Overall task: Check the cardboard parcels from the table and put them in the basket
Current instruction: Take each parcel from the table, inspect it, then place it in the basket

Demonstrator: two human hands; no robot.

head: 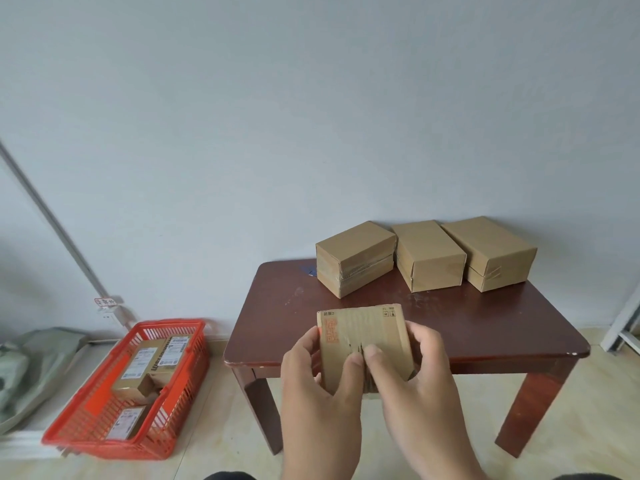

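I hold a small cardboard parcel (363,332) with an orange stamp above the near edge of the dark brown table (485,327). My left hand (318,382) grips its left side, thumb on the face. My right hand (415,375) grips its right side, thumb beside the left one. Three taped brown parcels stand in a row at the table's back: left (355,258), middle (429,254), right (490,252). The red plastic basket (86,420) sits on the floor to the left and holds several labelled parcels (149,362).
A pale wall stands right behind the table. A grey-green sack (31,362) lies on the floor left of the basket. A slanted grey conduit (59,233) runs down the wall. A white frame (623,327) stands at the far right. Tiled floor lies in front.
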